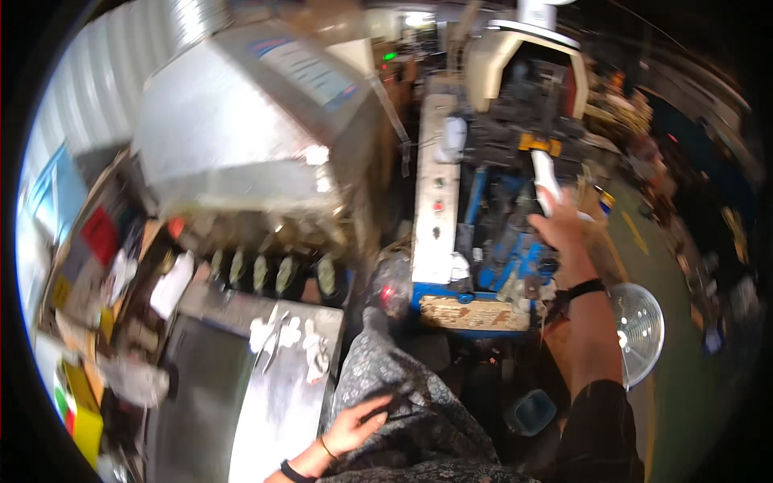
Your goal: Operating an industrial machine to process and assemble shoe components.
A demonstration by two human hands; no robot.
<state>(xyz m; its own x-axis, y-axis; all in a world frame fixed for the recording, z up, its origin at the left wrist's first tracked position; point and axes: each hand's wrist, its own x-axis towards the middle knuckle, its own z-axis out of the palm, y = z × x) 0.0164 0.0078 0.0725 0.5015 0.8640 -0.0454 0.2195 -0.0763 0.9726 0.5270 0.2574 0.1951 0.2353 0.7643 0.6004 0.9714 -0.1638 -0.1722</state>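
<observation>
My right hand (563,227) reaches forward to the machine on the right. Its fingers are on the near end of a long, narrow white piece (544,170), which looks gripped; blur hides its exact kind. The far end of that piece lies by a yellow part (539,144) among the machine's dark fittings. Low in front of my body, my left hand (356,427) hangs over a dark floral apron (403,382), fingers loosely apart and nothing in them. Closest to it is the worktable (270,419) on the left, with small white pieces (316,354) and a slim metal tool (275,341).
A big metal hood (233,129) rises at the left, above a row of dark items with pale green ovals (284,274). A white control panel (435,189) with buttons runs along the blue machine. A round wire-guarded fan (638,334) stands right of my forearm; a bin (531,412) sits below.
</observation>
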